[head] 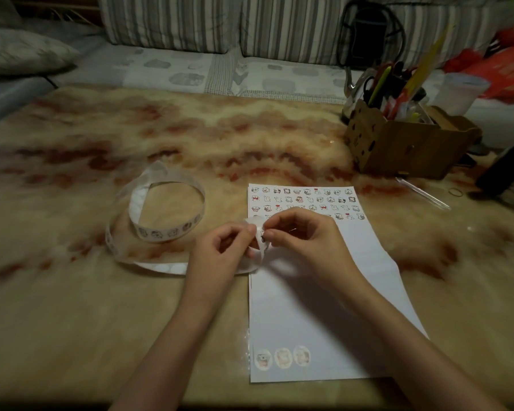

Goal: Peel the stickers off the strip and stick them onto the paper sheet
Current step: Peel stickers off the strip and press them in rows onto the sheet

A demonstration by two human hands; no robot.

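A white paper sheet (324,307) lies on the table at centre right, with several rows of small cartoon stickers along its top and three round stickers at its bottom left. A long white sticker strip (161,209) coils in loops to the left of the sheet. Its near end rises over the sheet's left edge. My left hand (220,247) pinches that end of the strip. My right hand (306,235) pinches a small dark-printed sticker (263,235) at the strip's end, right beside my left fingertips. Both hands hover above the upper part of the sheet.
A brown cardboard box (398,146) with pens and scissors stands at the back right. Near it are a frosted plastic cup (460,91), a dark object (505,167), a rubber band (456,191) and a clear pen (425,194). A striped sofa (220,25) runs behind the marbled table (101,321).
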